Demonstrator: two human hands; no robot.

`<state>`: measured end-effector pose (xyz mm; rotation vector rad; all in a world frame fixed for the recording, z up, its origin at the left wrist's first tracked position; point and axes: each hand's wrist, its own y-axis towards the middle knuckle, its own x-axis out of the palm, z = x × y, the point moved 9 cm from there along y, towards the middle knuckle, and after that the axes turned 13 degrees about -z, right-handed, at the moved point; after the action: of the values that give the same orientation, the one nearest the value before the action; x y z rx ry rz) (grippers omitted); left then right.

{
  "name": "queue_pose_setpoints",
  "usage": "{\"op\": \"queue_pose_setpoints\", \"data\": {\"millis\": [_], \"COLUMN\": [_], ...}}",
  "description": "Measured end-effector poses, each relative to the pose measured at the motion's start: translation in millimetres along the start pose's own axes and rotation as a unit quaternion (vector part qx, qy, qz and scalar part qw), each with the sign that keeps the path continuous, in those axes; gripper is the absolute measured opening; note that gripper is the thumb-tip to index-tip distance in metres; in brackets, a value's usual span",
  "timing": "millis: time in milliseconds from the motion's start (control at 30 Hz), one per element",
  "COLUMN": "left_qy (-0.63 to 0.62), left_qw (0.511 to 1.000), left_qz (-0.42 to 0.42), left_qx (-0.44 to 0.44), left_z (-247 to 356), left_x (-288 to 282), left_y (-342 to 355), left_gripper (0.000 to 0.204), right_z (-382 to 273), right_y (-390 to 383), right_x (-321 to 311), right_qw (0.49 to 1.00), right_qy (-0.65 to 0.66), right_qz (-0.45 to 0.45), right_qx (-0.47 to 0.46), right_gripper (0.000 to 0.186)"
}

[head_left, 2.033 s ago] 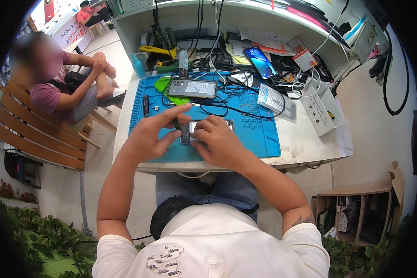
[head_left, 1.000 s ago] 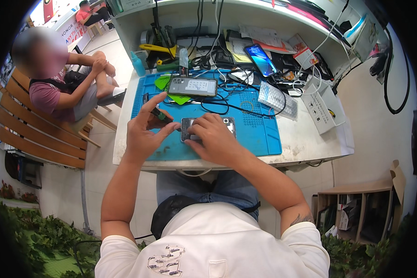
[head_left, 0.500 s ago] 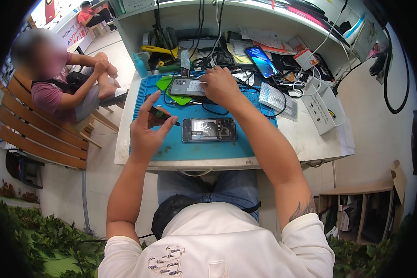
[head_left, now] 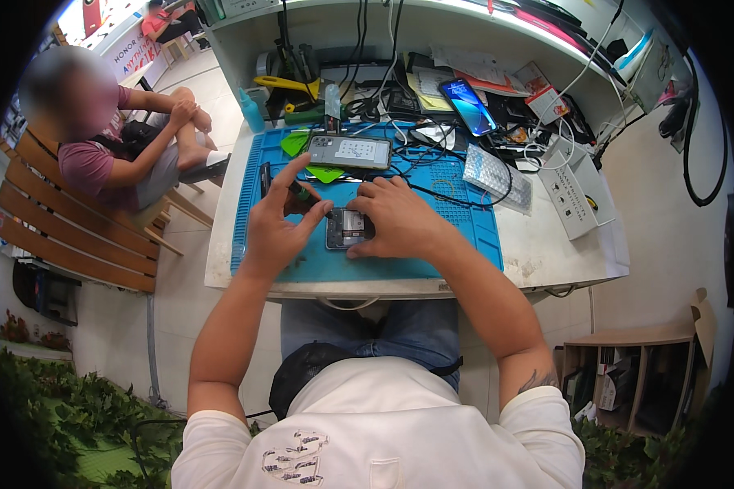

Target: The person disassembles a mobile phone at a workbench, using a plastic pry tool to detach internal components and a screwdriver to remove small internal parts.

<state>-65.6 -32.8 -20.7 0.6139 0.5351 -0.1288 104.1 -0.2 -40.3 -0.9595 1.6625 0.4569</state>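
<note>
My left hand (head_left: 281, 228) is closed on a dark screwdriver (head_left: 301, 192) with a green band, held just above the left end of an opened phone (head_left: 344, 231). The phone lies on a blue work mat (head_left: 296, 265), its insides showing. My right hand (head_left: 403, 224) covers the phone's right part, fingers curled over it and thumb at its near edge. Behind the hands lie a grey phone (head_left: 350, 153) with a white label, green plastic pieces (head_left: 294, 143), black cables and a bubble-wrap pouch (head_left: 497, 178).
Cluttered tools, papers and a lit phone (head_left: 469, 106) sit under a shelf (head_left: 416, 20). A white box (head_left: 575, 196) stands at the desk's right. A seated person (head_left: 94, 171) is on a wooden chair at left. A wooden cubby (head_left: 628, 336) is at lower right.
My right hand went up to the grey phone half a second ago and has come back down onto the opened phone. My left hand stays with the screwdriver, shifted slightly right in view.
</note>
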Motion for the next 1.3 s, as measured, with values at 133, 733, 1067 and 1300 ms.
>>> {"op": "queue_pose_setpoints", "data": {"millis": [133, 733, 1067, 1300], "left_qy": [0.027, 0.080, 0.000, -0.045], "left_qw": [1.000, 0.982, 0.979, 0.987], "left_qz": [-0.008, -0.166, -0.194, -0.152], "left_qx": [0.003, -0.041, -0.060, -0.025], "left_z": [1.9, 25.7, 18.4, 25.6], "left_x": [3.6, 12.0, 15.9, 15.9], "left_y": [3.5, 31.6, 38.1, 39.3], "left_gripper": [0.079, 0.068, 0.061, 0.051], "right_z": [6.1, 9.2, 10.0, 13.2], "right_y": [0.6, -2.0, -4.8, -4.2], "right_x": [3.7, 7.2, 8.3, 12.9], "right_qw": [1.000, 0.998, 0.997, 0.995], "right_qy": [0.024, 0.032, 0.030, 0.046], "right_qz": [0.015, 0.043, 0.068, 0.081], "right_qx": [-0.002, -0.015, -0.023, -0.024], "right_gripper": [0.081, 0.078, 0.078, 0.082]}}
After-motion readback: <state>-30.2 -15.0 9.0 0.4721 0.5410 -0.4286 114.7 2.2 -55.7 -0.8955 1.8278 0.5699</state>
